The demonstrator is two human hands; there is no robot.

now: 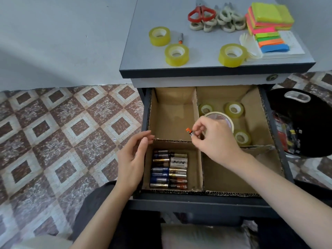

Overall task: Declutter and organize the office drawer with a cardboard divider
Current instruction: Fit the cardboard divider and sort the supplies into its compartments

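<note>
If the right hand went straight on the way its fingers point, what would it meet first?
The right hand, pinching a small battery, points left over the bare far-left compartment. It would likely meet the left hand first, at the divider's left wall, though depth is unclear.

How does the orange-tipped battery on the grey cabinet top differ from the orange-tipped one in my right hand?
The orange-tipped battery on the grey cabinet top lies loose, untouched; the held battery, pinched in your right hand, hangs above the cardboard divider. The first shows its full length; the held battery shows mostly its orange end. Both have orange ends.
</note>
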